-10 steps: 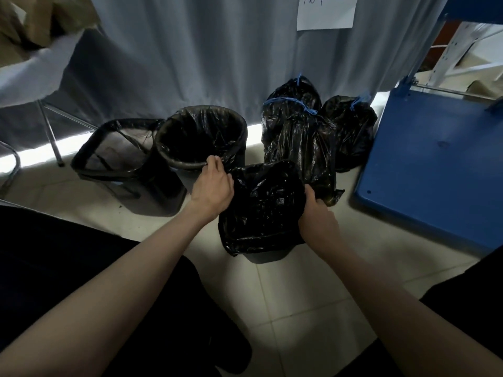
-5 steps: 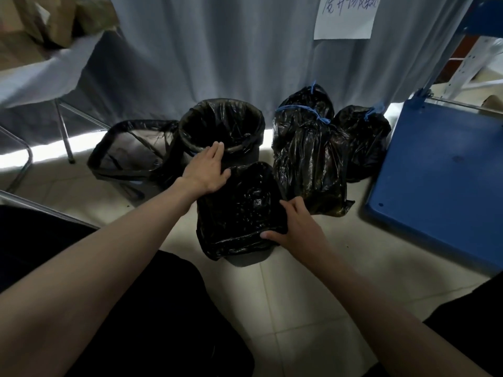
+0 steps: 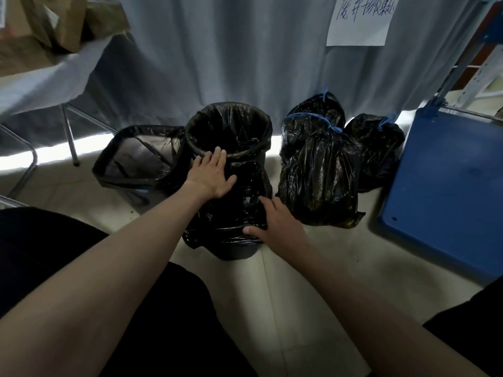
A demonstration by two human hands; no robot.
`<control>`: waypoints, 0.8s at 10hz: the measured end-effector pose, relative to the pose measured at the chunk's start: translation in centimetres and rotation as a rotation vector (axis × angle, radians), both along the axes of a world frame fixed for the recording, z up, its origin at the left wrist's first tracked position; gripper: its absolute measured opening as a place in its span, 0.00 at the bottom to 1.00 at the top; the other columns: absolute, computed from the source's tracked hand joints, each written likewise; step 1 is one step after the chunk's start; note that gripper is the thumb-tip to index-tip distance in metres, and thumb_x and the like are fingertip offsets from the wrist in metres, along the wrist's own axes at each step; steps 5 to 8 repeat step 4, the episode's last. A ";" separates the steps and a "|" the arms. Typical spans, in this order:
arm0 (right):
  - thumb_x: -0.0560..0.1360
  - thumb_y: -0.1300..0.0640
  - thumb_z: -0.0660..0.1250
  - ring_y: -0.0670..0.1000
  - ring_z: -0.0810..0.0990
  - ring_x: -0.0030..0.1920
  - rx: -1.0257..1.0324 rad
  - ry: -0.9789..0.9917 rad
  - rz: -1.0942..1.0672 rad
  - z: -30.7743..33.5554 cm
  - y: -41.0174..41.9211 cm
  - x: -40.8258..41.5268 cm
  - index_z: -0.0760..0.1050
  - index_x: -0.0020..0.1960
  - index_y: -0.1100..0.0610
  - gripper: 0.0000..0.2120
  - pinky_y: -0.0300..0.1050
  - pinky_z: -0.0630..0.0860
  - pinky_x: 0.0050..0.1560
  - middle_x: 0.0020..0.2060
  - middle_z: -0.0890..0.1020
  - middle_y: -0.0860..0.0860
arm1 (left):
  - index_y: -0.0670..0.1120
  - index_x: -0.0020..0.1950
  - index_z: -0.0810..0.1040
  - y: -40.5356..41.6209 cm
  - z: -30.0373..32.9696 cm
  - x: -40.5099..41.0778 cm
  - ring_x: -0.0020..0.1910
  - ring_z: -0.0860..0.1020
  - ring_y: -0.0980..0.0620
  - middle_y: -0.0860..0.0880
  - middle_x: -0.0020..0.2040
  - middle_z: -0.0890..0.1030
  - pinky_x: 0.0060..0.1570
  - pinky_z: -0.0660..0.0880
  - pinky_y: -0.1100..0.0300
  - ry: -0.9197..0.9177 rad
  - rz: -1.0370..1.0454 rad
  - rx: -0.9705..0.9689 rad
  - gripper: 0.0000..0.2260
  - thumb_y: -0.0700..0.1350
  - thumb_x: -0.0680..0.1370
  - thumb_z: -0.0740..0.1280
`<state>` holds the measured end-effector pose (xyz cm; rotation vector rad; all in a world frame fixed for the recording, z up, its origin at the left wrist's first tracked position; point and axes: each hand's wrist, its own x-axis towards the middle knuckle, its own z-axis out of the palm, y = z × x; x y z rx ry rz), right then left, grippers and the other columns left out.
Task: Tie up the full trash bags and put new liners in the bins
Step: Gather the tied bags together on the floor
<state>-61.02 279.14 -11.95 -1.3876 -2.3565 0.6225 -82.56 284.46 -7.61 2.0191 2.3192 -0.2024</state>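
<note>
While I watched through the head camera, the left hand (image 3: 211, 176) lay flat with fingers straight on the black liner (image 3: 239, 197) draped down the near side of the round bin (image 3: 236, 250), just under the rim. The right hand (image 3: 275, 225) pressed the liner's lower skirt against the bin wall, thumb tucked at the hem, fingers only loosely bent; I could not tell whether it pinched any film. Three tied bags (image 3: 318, 175) stood just right of the bin, and a second lined bin (image 3: 136, 159) sat to its left. To do this well, I judged both palms should smooth the overhang downward evenly, keeping the rim fold seated and air out.
</note>
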 end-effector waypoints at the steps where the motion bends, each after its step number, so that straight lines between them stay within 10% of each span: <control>1: 0.73 0.31 0.60 0.53 0.72 0.62 0.006 0.004 -0.055 0.6 0.3 0.7 0.59 0.73 0.48 0.35 0.52 0.75 0.52 0.62 0.70 0.49 | 0.44 0.80 0.44 0.2 -0.1 0.2 0.79 0.48 0.44 0.44 0.80 0.46 0.76 0.47 0.47 0.006 0.016 0.015 0.36 0.62 0.80 0.51; 8: 0.79 0.45 0.59 0.56 0.74 0.59 0.096 -0.163 -0.173 3.9 1.9 5.1 0.62 0.71 0.54 0.24 0.53 0.76 0.52 0.62 0.69 0.54 | 0.44 0.80 0.47 -0.3 2.0 3.6 0.78 0.50 0.44 0.44 0.80 0.48 0.76 0.48 0.46 0.017 -0.060 0.079 0.34 0.61 0.81 0.51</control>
